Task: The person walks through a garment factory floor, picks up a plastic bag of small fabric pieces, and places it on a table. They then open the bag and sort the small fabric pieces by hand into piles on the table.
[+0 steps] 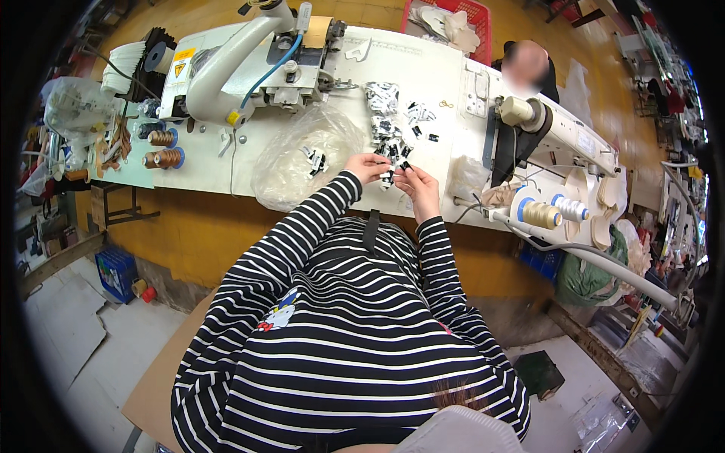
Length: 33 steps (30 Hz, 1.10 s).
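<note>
My left hand (pixel 368 167) and my right hand (pixel 418 185) meet over the near edge of the white worktable (pixel 204 170). Both pinch a small bunch of black-and-white labels (pixel 393 157) between their fingertips. A loose pile of the same labels (pixel 385 113) lies on the table just beyond my hands. A few more labels (pixel 315 160) sit inside a clear plastic bag (pixel 302 155) to the left of my left hand. My sleeves are black with white stripes.
A white sewing machine (pixel 249 60) stands at the back left, another (pixel 559 132) at the right. Thread spools (pixel 162 148) sit at the left, two cones (pixel 555 212) at the right. A red basket (pixel 453 19) and another person (pixel 526 66) are beyond the table.
</note>
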Tool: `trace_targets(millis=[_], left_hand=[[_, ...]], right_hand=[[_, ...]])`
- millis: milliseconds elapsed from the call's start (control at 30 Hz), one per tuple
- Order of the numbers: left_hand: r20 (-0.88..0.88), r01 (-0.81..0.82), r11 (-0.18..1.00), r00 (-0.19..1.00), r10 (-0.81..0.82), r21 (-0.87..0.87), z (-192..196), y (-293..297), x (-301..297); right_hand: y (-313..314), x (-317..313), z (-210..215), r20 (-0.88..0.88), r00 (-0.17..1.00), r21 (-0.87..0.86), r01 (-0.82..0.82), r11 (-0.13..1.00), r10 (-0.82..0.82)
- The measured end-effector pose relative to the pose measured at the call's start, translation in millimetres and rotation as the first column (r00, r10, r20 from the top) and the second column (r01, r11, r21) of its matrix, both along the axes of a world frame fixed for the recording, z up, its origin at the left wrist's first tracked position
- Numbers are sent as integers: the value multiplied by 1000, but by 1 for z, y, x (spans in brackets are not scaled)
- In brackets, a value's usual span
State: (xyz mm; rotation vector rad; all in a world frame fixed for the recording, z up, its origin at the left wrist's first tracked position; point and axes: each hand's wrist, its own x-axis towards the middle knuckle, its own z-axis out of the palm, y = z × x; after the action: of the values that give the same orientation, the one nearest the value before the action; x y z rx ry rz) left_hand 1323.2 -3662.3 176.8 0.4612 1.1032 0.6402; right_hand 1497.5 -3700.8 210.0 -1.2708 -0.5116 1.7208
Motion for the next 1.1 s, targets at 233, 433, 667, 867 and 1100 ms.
trace_targets(millis=[233, 433, 667, 867, 1100], left_hand=[[-282, -45, 981, 954, 97, 186, 2, -4, -95], [-730, 109, 901, 631, 263, 419, -1, -16, -122], [-452, 383, 832, 873, -184, 401, 20, -13, -35], [-292, 290, 920, 933, -211, 263, 19, -12, -12], [-502, 81, 961, 862, 64, 263, -3, -6, -105]], right_hand=[[-11, 16, -50, 653, 729, 159, -399, 903, 207], [-17, 2, -95, 954, 287, 134, -668, 732, 88], [-16, -8, -57, 688, 687, 154, -453, 878, 234], [-10, -18, -8, 480, 849, 248, -373, 894, 221], [18, -11, -30, 634, 771, 95, -150, 984, 57]])
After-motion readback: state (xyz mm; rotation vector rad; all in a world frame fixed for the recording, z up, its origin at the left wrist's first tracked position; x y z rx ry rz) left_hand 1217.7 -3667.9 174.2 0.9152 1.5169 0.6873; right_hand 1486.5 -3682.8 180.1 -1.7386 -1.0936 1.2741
